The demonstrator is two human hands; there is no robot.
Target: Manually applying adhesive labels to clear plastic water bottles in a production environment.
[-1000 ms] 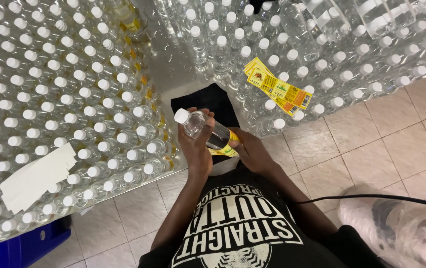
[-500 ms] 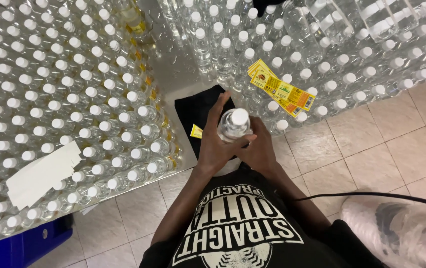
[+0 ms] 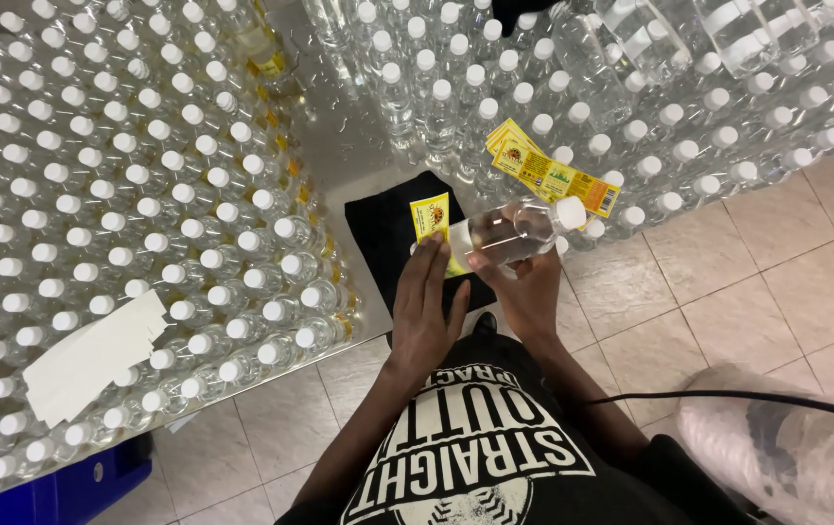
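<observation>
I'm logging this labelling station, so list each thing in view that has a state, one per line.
Bottle: capped, lying sideways, held in both hands.
Yellow label: partly on the bottle, its end sticking up.
Left hand: fingers pressed on the label.
Right hand: gripping the bottle from below.
Label strip: loose, lying across bottle caps.
Massed bottles: upright, capped.
White sheets: resting on bottle caps.

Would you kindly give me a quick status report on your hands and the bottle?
Right hand grips clear bottle, tilted, white cap pointing right. Left hand presses yellow label onto it. Rows of capped bottles close around; nothing blocking.
</observation>
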